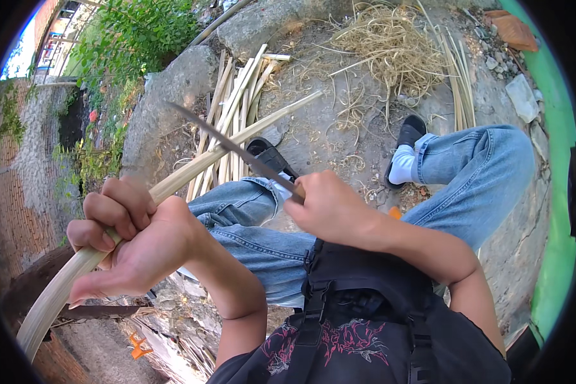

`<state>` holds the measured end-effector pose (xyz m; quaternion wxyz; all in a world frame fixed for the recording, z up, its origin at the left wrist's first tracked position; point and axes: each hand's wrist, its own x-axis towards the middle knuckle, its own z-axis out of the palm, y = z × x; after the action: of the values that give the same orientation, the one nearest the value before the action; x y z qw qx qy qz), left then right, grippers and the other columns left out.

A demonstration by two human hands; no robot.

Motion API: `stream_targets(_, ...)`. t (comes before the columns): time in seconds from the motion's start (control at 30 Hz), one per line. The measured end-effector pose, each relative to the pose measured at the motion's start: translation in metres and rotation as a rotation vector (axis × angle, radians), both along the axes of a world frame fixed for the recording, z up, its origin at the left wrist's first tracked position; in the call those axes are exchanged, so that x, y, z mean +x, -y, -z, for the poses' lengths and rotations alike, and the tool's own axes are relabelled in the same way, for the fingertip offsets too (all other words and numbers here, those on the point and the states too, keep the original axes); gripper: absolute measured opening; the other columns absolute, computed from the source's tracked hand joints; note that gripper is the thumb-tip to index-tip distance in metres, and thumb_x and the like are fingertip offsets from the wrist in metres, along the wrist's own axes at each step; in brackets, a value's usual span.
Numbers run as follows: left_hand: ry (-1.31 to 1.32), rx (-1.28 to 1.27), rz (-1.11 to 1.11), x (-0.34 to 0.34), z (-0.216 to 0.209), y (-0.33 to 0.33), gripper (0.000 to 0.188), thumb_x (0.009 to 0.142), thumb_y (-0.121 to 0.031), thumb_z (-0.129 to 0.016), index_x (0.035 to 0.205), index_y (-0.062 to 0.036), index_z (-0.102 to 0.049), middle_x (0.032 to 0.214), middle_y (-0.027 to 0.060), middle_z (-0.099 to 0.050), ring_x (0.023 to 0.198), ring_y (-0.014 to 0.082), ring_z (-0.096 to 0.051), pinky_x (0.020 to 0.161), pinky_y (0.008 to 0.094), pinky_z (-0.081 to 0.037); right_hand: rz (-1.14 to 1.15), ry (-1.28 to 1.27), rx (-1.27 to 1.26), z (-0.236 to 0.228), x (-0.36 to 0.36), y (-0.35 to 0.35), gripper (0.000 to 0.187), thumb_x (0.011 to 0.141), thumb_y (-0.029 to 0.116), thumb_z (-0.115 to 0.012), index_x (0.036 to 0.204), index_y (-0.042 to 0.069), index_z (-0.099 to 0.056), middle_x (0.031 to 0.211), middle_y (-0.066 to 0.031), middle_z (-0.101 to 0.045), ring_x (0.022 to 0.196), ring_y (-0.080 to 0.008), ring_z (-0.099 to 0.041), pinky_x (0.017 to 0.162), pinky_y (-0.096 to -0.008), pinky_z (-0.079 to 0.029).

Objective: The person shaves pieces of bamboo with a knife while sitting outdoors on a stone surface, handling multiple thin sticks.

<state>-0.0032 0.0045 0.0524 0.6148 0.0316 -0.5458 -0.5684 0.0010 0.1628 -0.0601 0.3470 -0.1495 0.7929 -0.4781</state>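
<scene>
My left hand (131,237) is closed around a long pale bamboo strip (189,173). The strip slants from the lower left, where it bends, up to its tip near the middle of the view. In my right hand (333,208) is the handle of a knife (243,153) with a long, narrow dark blade. Beyond my left hand, the blade crosses over the strip; whether it touches or cuts in, I cannot tell. Most of the knife's handle is hidden by my fingers.
Split strips (223,105) lie piled behind my sandalled left foot (269,157). A tangle of thin shavings (390,51) and more long strips (461,86) lie ahead. Large stones (173,96) edge the left; a green wall (557,275) stands right.
</scene>
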Motion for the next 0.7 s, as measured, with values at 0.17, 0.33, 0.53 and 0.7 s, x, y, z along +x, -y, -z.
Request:
stream_targets(0.17,0.031,-0.04,0.004,-0.002,0.0,-0.004,0.065,0.082,-0.076,-0.028,0.064,-0.014,-0.025,0.05,-0.0018,-0.018,0.04,0.0065,-0.013,0.038,0.0231,-0.008,-0.043,-0.036,-0.215,0.004,0.0,0.001,0.025,0.077,0.018,-0.058,0.069,-0.006,-0.059,0.052,-0.0202,-0.053,0.048,-0.0277,-0.058,0.051,-0.0394,-0.045)
stream_targets(0.33,0.031,-0.055,0.081,0.002,0.001,-0.004,0.064,0.082,-0.076,-0.03,0.065,-0.0145,-0.025,0.051,-0.0019,-0.019,0.04,0.0065,-0.014,0.038,0.023,-0.009,-0.073,0.174,-0.168,-0.034,-0.009,-0.007,0.027,0.075,0.016,-0.056,0.07,-0.01,-0.061,0.06,-0.0261,-0.058,0.056,-0.0362,-0.06,0.057,-0.0419,-0.047)
stream_targets(0.53,-0.016,-0.067,0.204,0.001,0.001,-0.005,0.063,0.081,-0.076,-0.032,0.067,-0.0152,-0.025,0.051,-0.0022,-0.02,0.042,0.0066,-0.015,0.039,0.0232,-0.009,-0.117,0.209,-0.225,-0.058,-0.008,-0.008,0.028,0.076,0.017,-0.058,0.071,-0.01,-0.062,0.061,-0.0282,-0.058,0.06,-0.0403,-0.061,0.062,-0.0439,-0.049)
stream_targets(0.7,-0.031,-0.054,0.226,0.002,-0.003,-0.018,0.065,0.081,-0.079,-0.023,0.062,-0.017,-0.022,0.05,-0.0036,-0.015,0.042,0.0068,-0.012,0.04,0.0241,-0.008,-0.1,0.102,-0.296,-0.04,-0.003,-0.01,0.027,0.076,0.018,-0.059,0.074,-0.008,-0.065,0.063,-0.0288,-0.058,0.062,-0.0419,-0.061,0.063,-0.0448,-0.05)
